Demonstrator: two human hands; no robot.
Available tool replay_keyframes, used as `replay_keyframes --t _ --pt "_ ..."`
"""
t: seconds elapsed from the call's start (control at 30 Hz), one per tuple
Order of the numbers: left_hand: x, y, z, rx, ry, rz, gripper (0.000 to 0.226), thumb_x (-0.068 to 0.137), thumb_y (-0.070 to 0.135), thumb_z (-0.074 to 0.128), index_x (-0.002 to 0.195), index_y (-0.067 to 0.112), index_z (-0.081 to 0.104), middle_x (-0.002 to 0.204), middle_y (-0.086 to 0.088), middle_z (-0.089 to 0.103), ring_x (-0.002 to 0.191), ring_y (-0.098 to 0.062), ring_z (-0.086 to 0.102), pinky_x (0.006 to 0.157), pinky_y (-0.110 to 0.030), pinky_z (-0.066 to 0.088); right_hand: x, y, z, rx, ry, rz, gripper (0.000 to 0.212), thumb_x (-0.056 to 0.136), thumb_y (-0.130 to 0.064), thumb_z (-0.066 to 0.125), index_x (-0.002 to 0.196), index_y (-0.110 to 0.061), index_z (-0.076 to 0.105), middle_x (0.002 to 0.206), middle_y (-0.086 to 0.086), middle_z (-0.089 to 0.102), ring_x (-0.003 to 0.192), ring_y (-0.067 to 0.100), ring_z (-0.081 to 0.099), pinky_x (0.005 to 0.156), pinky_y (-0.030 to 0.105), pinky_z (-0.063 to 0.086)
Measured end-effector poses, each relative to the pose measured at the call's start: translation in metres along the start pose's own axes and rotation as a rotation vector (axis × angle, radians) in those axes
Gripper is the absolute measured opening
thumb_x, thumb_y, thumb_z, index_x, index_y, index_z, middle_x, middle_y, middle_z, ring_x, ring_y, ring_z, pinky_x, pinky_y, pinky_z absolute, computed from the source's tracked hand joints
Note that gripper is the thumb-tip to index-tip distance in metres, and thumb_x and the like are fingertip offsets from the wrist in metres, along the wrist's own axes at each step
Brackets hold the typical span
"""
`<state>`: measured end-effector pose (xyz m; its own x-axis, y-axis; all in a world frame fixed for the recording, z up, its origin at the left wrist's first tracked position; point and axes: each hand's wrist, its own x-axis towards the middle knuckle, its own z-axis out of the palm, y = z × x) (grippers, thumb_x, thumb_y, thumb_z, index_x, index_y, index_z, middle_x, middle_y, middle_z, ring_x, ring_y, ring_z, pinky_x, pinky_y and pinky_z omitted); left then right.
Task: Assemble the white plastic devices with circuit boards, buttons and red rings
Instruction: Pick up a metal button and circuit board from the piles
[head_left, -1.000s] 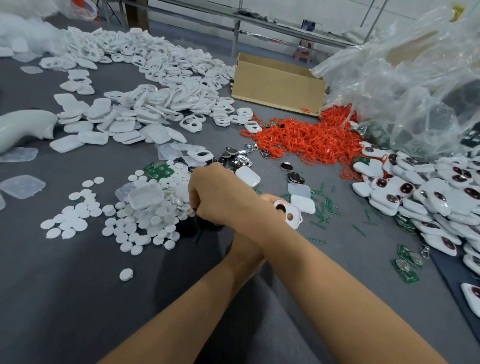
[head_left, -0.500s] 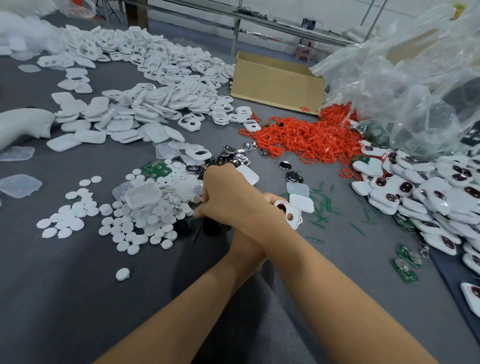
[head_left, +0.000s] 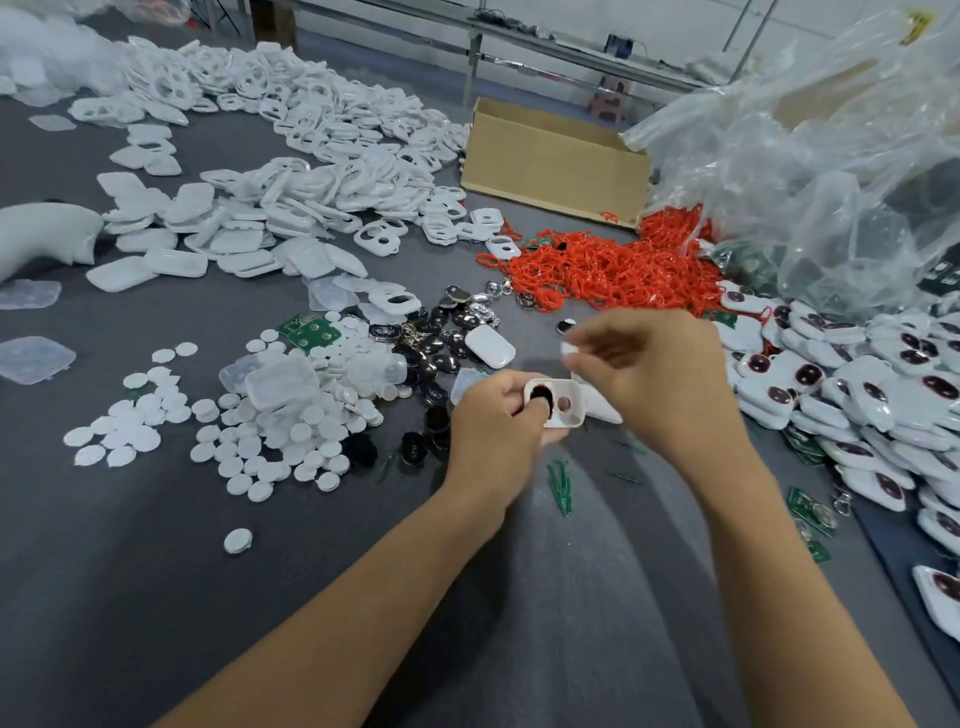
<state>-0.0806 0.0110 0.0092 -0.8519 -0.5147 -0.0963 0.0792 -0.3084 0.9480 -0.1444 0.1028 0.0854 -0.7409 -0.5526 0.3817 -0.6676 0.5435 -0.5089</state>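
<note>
Plainly, left grip (head_left: 493, 422) clasps the white shell (head_left: 563, 415) over the desk (head_left: 156, 561), thumb on its dark insert (head_left: 540, 397); right grip (head_left: 647, 374) pinches a white button (head_left: 569, 347) just above, which might slip into the loose discs (head_left: 291, 436)
</note>
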Motion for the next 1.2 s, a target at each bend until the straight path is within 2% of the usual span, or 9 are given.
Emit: replay_keyframes --t 0.03,0.13,0.23,0.37,0.57,0.67,0.8,1.0,1.2 --pt "0.0 -0.001 -0.001 -0.016 0.001 0.013 0.018 0.091 -0.009 0.052 0.092 0.004 0.064 0.092 -0.012 0.073 0.089 -0.022 0.072 0.069 -0.022 0.059 -0.006 0.011 -0.002 -0.017 -0.005 0.023 0.014 0.075 -0.007 0.076 0.085 -0.016 0.077 0.073 -0.005 0.07 0.063 0.006 0.063 0.067 0.008 0.046" --pt "0.0 -0.001 -0.002 -0.035 0.003 0.028 0.021 0.091 -0.009 0.052 0.088 0.008 0.065 0.086 -0.007 0.075 0.082 -0.016 0.073 0.067 -0.02 0.057 -0.021 0.027 0.002 -0.053 -0.033 -0.001 0.014 0.074 -0.01 0.078 0.084 -0.02 0.076 0.078 -0.006 0.07 0.067 0.008 0.061 0.068 0.02 0.048" --pt "-0.001 -0.001 -0.001 -0.011 -0.005 0.031 0.024 0.091 -0.009 0.052 0.089 0.01 0.066 0.081 -0.003 0.075 0.079 -0.015 0.073 0.067 -0.02 0.057 -0.025 0.029 0.011 -0.073 -0.046 -0.061 0.016 0.071 -0.012 0.08 0.083 -0.022 0.076 0.082 -0.005 0.068 0.071 0.012 0.06 0.068 0.029 0.048" --pt "-0.002 -0.001 -0.001 0.026 -0.002 0.04 0.022 0.091 -0.007 0.053 0.091 0.009 0.068 0.082 -0.007 0.075 0.081 -0.019 0.073 0.066 -0.021 0.057 -0.022 0.029 0.017 -0.08 -0.071 -0.003 0.019 0.069 -0.008 0.08 0.083 -0.021 0.077 0.087 -0.001 0.067 0.076 0.019 0.062 0.07 0.041 0.051" --pt "-0.003 0.001 0.0 0.016 -0.012 0.017 0.018 0.089 -0.01 0.055 0.097 0.002 0.067 0.085 -0.012 0.074 0.08 -0.022 0.073 0.067 -0.024 0.059 -0.024 0.027 0.02 -0.083 -0.043 0.002 0.021 0.068 0.0 0.078 0.079 -0.019 0.077 0.088 -0.006 0.066 0.071 0.019 0.061 0.07 0.037 0.05" --pt "-0.003 0.001 -0.001 0.026 -0.017 0.022 0.017 0.087 -0.011 0.059 0.101 -0.003 0.065 0.09 -0.018 0.073 0.083 -0.027 0.072 0.072 -0.03 0.061 -0.024 0.027 0.021 -0.063 -0.051 0.019 0.023 0.066 0.003 0.079 0.076 -0.016 0.077 0.083 -0.007 0.062 0.07 0.017 0.06 0.069 0.028 0.046" --pt "-0.003 0.002 -0.001 0.023 -0.024 0.01 0.018 0.086 -0.011 0.062 0.104 -0.007 0.064 0.093 -0.021 0.073 0.085 -0.029 0.072 0.072 -0.031 0.061 -0.021 0.026 0.02 0.03 -0.054 0.043 0.022 0.061 0.006 0.081 0.073 -0.013 0.078 0.079 -0.002 0.061 0.066 0.013 0.055 0.063 0.012 0.038" --pt "-0.004 0.002 -0.002 0.034 -0.02 0.014 0.017 0.084 -0.011 0.062 0.096 -0.001 0.067 0.086 -0.017 0.073 0.076 -0.021 0.072 0.067 -0.026 0.059 -0.027 0.027 0.015 0.248 -0.062 0.151 0.027 0.068 -0.001 0.08 0.071 -0.026 0.071 0.076 -0.007 0.066 0.059 0.008 0.058 0.058 0.019 0.045" --pt "-0.004 0.001 -0.001 0.071 -0.025 0.027 0.02 0.081 -0.013 0.063 0.095 0.0 0.067 0.085 -0.014 0.074 0.07 -0.017 0.07 0.064 -0.026 0.059 -0.028 0.031 0.017 0.371 -0.086 0.246 0.031 0.072 0.005 0.072 0.081 -0.022 0.059 0.07 -0.005 0.063 0.056 0.01 0.052 0.062 0.029 0.047"
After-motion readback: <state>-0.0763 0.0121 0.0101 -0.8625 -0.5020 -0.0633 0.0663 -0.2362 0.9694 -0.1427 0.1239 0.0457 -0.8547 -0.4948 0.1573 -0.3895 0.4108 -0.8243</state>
